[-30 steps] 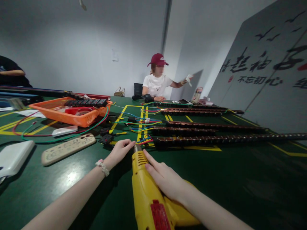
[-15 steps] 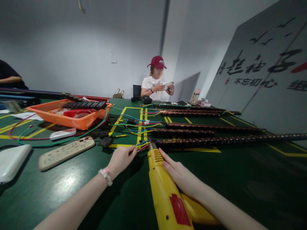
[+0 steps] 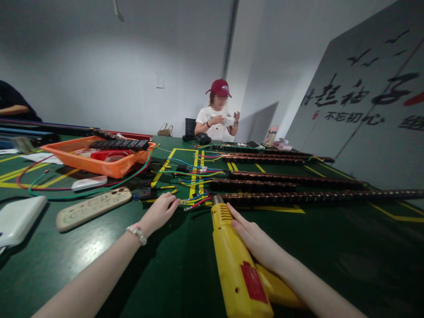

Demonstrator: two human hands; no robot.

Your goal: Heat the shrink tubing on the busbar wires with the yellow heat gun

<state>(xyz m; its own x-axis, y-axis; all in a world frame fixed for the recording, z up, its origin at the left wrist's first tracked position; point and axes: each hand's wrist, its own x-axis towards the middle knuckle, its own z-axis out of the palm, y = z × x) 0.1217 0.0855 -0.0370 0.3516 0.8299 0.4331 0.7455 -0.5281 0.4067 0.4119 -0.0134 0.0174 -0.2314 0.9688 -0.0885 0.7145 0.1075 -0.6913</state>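
Left hand [image 3: 161, 213]: grip pinching wire end [image 3: 182, 202]. Right hand [image 3: 256, 238]: grip pressed along yellow heat gun [image 3: 232, 260], nozzle [image 3: 217, 200] near wires [image 3: 200, 201].

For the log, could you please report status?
Right hand holding yellow heat gun. Left hand at wire ends. Red wire between left hand and nozzle.

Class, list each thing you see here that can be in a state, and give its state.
Left hand: pinching a thin wire's end
Right hand: gripping the heat gun
Heat gun: held; on or off, cannot tell
Red wire: loose-ended, metal tip bare
Nearest black strip: lying lengthwise, wires at its left end
Orange basket: upright, loaded
Person across the table: seated, hands raised
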